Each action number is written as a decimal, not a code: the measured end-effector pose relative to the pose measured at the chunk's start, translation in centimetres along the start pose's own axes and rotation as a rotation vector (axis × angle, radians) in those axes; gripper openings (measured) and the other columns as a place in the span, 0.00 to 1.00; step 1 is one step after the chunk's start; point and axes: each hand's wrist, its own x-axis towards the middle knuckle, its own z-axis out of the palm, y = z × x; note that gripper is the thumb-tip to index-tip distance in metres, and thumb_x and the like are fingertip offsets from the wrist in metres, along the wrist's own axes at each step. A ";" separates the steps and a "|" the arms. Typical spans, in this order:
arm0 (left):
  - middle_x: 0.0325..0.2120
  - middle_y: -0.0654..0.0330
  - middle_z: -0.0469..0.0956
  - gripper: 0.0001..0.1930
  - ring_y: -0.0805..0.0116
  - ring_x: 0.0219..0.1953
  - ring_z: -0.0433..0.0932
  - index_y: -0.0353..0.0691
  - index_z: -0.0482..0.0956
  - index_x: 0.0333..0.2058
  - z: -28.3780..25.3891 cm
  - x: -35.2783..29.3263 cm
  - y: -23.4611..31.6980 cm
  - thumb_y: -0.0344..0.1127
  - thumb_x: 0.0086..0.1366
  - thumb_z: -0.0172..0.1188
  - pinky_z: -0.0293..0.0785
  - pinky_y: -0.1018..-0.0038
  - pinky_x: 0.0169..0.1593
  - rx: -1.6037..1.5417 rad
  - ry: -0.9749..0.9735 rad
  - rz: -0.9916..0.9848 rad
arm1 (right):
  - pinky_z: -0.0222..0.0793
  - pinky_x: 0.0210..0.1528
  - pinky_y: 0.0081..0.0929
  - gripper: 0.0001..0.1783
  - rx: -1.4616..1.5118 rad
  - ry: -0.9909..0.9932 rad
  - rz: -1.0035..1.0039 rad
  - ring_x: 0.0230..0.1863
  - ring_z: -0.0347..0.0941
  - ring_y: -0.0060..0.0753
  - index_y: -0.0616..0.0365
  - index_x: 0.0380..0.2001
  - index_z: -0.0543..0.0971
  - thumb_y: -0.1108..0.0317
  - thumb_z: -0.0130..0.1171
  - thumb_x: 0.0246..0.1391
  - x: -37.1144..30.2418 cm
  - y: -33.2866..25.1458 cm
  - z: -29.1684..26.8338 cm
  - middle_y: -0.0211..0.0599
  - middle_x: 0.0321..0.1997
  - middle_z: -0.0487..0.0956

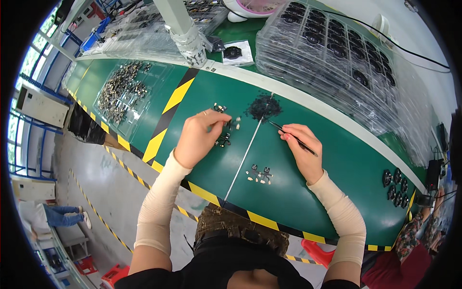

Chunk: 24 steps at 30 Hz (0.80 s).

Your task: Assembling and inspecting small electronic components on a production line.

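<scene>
My right hand [304, 150] grips a pair of dark tweezers [276, 126], held slantwise. Their tips reach the near edge of a loose heap of tiny black pieces [265, 107] on the green bench. My left hand [199, 136] is closed, thumb and forefinger brought together over small black-and-cream parts [225, 139]; what the fingertips hold is too small to make out. A few similar parts [220, 107] lie just beyond that hand. Between my forearms, nearer to me, sits a small group of black parts with cream ends [260, 174].
A clear tray [137, 111] of many small metallic parts lies at the left. Stacked clear trays [327, 53] of black round parts stand at the back right. Several black parts [395, 187] rest at the right end. A white post [185, 38] rises behind the bench. Other people are at both sides.
</scene>
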 end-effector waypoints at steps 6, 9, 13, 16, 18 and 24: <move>0.34 0.55 0.82 0.13 0.64 0.39 0.81 0.36 0.84 0.41 0.7 -2.3 4.4 0.19 0.60 0.57 0.76 0.73 0.43 -0.395 -0.464 -0.008 | 0.76 0.51 0.24 0.11 -0.030 -0.020 0.011 0.47 0.79 0.34 0.70 0.45 0.80 0.82 0.55 0.60 -0.1 0.3 -0.5 0.44 0.49 0.77; 0.35 0.53 0.82 0.12 0.56 0.39 0.81 0.37 0.84 0.40 3.9 -2.7 6.6 0.19 0.59 0.58 0.76 0.69 0.44 -0.401 -0.578 0.129 | 0.77 0.48 0.22 0.10 -0.152 -0.009 -0.027 0.45 0.80 0.32 0.67 0.43 0.82 0.81 0.57 0.59 0.0 0.1 -1.1 0.42 0.46 0.80; 0.37 0.51 0.81 0.12 0.50 0.41 0.79 0.34 0.83 0.39 8.4 -3.2 7.3 0.18 0.56 0.59 0.75 0.63 0.47 -0.200 -0.525 0.303 | 0.77 0.44 0.22 0.11 -0.115 0.012 -0.105 0.42 0.80 0.29 0.61 0.43 0.84 0.78 0.60 0.57 -0.1 1.4 -0.5 0.39 0.43 0.82; 0.44 0.49 0.76 0.14 0.48 0.46 0.75 0.33 0.82 0.41 9.6 -3.8 8.8 0.19 0.55 0.59 0.71 0.60 0.50 0.123 -0.257 0.453 | 0.77 0.45 0.24 0.11 -0.013 0.047 -0.116 0.43 0.80 0.31 0.62 0.43 0.83 0.78 0.59 0.57 -1.5 1.3 -1.6 0.40 0.43 0.82; 0.46 0.50 0.74 0.17 0.50 0.47 0.72 0.34 0.81 0.44 9.0 -6.0 8.9 0.22 0.54 0.62 0.69 0.58 0.50 0.151 -0.269 0.412 | 0.76 0.46 0.25 0.11 -0.015 0.059 -0.108 0.43 0.80 0.31 0.63 0.43 0.83 0.79 0.59 0.57 -3.3 -0.2 -2.9 0.40 0.44 0.81; 0.45 0.56 0.74 0.22 0.56 0.47 0.71 0.37 0.79 0.48 9.7 -9.7 9.6 0.29 0.52 0.67 0.67 0.58 0.48 0.338 -0.254 0.428 | 0.75 0.45 0.27 0.15 -0.150 -0.017 -0.223 0.46 0.79 0.37 0.59 0.47 0.82 0.79 0.59 0.56 -9.5 -2.0 -5.5 0.41 0.47 0.80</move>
